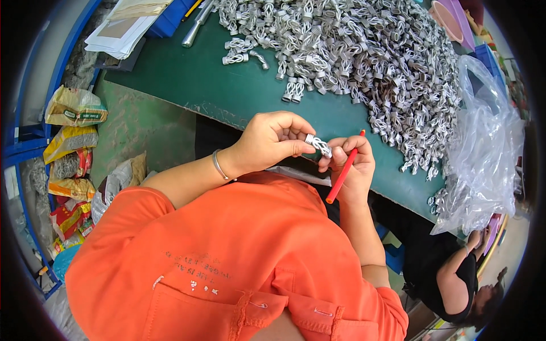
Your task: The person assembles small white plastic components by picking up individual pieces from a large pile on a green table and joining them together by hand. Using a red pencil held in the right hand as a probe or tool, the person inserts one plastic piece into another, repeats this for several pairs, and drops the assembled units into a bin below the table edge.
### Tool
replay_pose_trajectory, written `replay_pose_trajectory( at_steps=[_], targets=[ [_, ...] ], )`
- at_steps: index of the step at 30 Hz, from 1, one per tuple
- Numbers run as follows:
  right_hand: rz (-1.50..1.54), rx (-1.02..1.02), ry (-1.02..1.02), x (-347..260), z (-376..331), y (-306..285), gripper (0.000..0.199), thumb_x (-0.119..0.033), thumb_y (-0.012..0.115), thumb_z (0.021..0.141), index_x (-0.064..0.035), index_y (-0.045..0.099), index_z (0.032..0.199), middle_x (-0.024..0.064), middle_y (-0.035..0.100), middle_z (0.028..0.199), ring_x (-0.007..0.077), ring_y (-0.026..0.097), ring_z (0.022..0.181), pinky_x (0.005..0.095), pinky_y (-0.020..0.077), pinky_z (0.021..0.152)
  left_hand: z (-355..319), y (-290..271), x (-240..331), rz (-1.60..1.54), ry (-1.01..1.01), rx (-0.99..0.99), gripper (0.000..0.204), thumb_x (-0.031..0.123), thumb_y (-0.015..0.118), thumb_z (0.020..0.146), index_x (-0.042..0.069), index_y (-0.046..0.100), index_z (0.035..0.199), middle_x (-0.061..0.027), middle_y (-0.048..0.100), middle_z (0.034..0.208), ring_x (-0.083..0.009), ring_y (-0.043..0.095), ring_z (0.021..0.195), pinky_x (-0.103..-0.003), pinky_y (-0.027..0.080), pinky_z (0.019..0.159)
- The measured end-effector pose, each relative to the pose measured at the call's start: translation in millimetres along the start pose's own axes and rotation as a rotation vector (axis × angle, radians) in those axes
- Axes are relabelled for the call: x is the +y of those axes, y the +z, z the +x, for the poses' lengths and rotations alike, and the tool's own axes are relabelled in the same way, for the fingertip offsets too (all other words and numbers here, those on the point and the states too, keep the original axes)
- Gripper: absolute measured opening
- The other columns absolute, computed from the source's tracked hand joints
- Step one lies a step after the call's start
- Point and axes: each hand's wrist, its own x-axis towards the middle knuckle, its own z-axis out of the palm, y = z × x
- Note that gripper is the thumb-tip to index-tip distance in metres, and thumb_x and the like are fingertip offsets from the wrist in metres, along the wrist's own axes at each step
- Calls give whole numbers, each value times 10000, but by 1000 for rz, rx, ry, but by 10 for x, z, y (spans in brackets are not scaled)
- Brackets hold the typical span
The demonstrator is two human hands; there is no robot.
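My left hand [272, 141] pinches one end of a small silver metal piece [319, 145], which has a ribbed collar and twisted, looped wires. A metal bangle circles that wrist. My right hand [355, 167] is closed round a slim red pen [343, 177], held slantwise with its narrow end up. The right fingertips meet the other end of the metal piece. Both hands are at the near edge of the green table [239, 91]. A large heap of similar metal pieces [352, 51] covers the table's far and right side, and a few lie loose at its left fringe.
Clear plastic bags [483, 153] hang over the table's right end. A metal-shafted tool [198, 24], papers [126, 25] and a blue bin [170, 17] are at the far left. Filled sacks [74, 142] line the left shelf. Another person [455, 278] sits at the right.
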Motion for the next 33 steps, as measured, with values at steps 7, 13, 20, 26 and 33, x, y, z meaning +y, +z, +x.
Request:
replay_pose_trajectory(
  at_steps=[7,13,20,26,33],
  targets=[
    [-141,-103,-168,66,-5,-30,212,104,579,802,-42,437,859,147,581,939,207,630,810,295,556,702,-4,59,71,-18,105,-11,225,-62,667,764,-47,601,978,-73,597,879,-110,599,737,-228,510,656],
    [-325,-94,-397,59,-19,-3,336,173,624,718,-44,404,850,146,523,1023,227,607,898,315,524,787,-1,32,162,354,297,-69,214,-39,699,740,-40,619,939,-90,588,895,-127,613,790,-236,531,676],
    [-518,-129,-581,-1,-78,56,475,146,697,669,-79,359,916,188,594,963,176,578,785,277,497,679,-75,-18,-2,206,26,-54,203,-74,649,773,-59,583,964,-106,580,954,-145,611,851,-256,535,731],
    [-494,-82,-545,62,-119,26,436,152,677,689,-70,369,903,177,598,927,171,584,759,269,493,666,-81,-45,6,310,297,-43,174,-74,669,747,-27,573,883,-110,596,940,-131,610,820,-238,522,706],
    [-486,-41,-466,69,-160,28,383,147,659,717,-54,375,877,171,612,881,180,609,755,268,511,654,-184,-16,18,286,225,-75,188,-35,682,762,-18,564,907,-88,625,851,-104,601,744,-226,498,600]
  ],
)
